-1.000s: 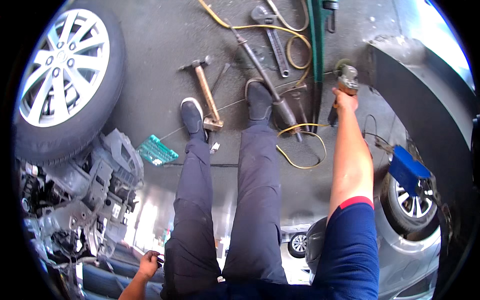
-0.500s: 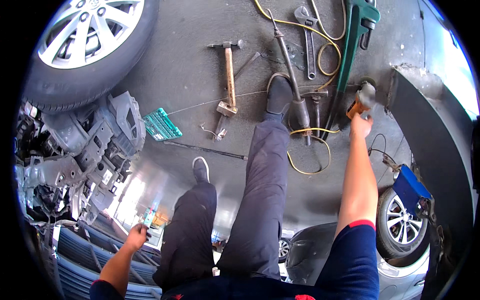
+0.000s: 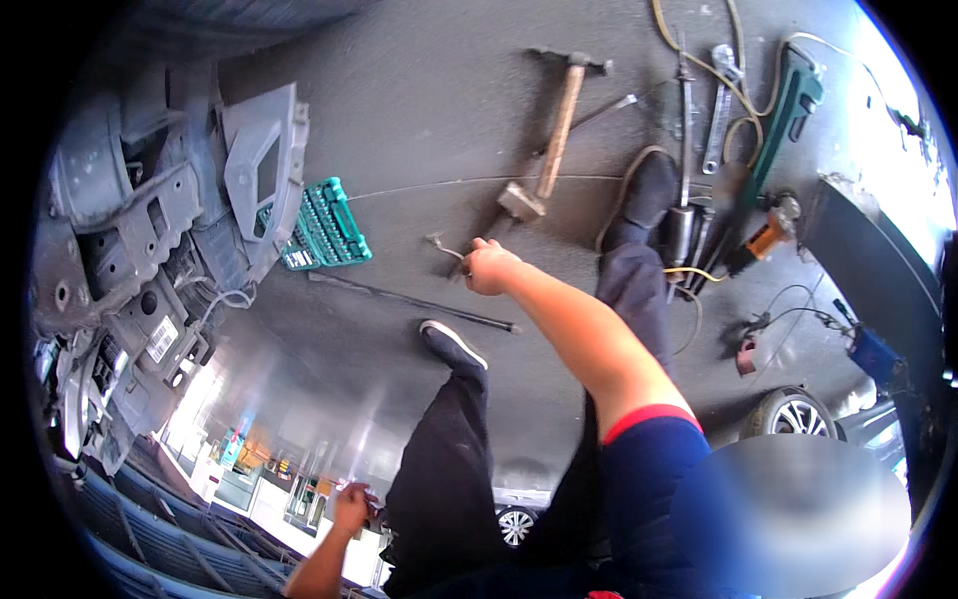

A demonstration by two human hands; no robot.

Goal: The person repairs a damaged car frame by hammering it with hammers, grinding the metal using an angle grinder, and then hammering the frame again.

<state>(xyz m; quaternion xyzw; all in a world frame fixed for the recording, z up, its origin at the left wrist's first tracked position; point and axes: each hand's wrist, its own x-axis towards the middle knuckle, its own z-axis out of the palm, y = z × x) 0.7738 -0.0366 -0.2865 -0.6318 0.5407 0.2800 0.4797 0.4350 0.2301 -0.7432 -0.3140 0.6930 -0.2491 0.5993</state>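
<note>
My right hand (image 3: 491, 266) is low over the floor left of my right shoe, fingers curled round something I cannot make out, beside a short cord with a metal end (image 3: 439, 246) and a block-headed hammer (image 3: 522, 201). A wooden-handled hammer (image 3: 564, 130) lies across that one. An orange angle grinder (image 3: 766, 238) rests on the floor at right, out of my hands. My left hand (image 3: 351, 507) hangs by my left leg with bent fingers; what they hold is unclear. An open green socket set (image 3: 329, 225) and a long dark bar (image 3: 414, 299) lie near my right hand.
Grey metal car parts (image 3: 130, 230) are piled at left under a tyre (image 3: 220, 22). A green pipe wrench (image 3: 783, 120), adjustable wrench (image 3: 720, 105), steel bars and yellow hose lie at right, near a dark curved structure (image 3: 858, 250) and blue object (image 3: 870, 354). A blurred patch covers the lower right.
My right hand has let go of the grinder and swung left to the floor by the hammers. The view has shifted, so the tools now appear farther right.
</note>
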